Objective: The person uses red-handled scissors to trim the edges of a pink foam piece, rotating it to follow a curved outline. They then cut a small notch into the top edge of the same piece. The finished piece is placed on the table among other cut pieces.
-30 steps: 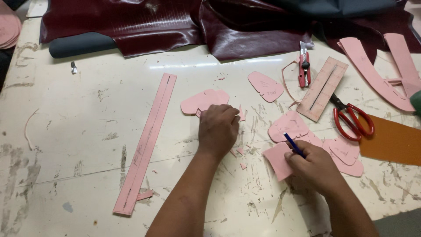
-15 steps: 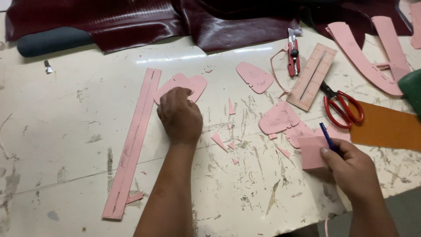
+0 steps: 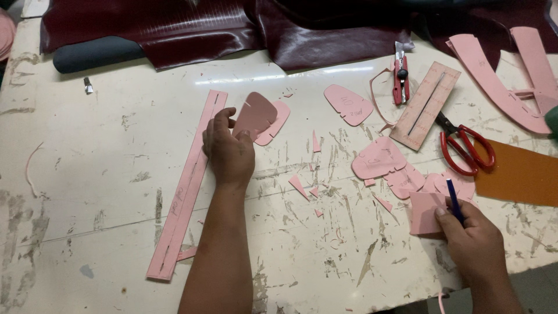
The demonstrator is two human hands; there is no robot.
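The left hand [image 3: 229, 152] lifts a pink, rounded-triangle pattern piece of thin card [image 3: 254, 115] by its near edge, fingers closed on it, so the piece tilts up from the worn white table [image 3: 104, 174]. A second pink piece of the same shape [image 3: 278, 121] lies flat just under and right of it. The card looks light and fairly stiff, but thin; I judge it bends or creases if pinched hard, so a hold at the edge w/ flat fingers seems best.

The right hand [image 3: 474, 235], at near right, is closed around a blue pen [image 3: 454, 200] and also pinches a small pink square card [image 3: 425, 213].

Around: a long pink strip template [image 3: 189, 183] just left of the left hand, small pink offcuts [image 3: 299, 186] between the hands, more pink pieces [image 3: 381, 160] near the right hand, red-handled scissors [image 3: 468, 148], a red utility knife [image 3: 398, 78], and a dark red glossy leather sheet [image 3: 232, 29] at the far side. Nothing blocks the lifted piece; the strip and the piece below are close, tho.
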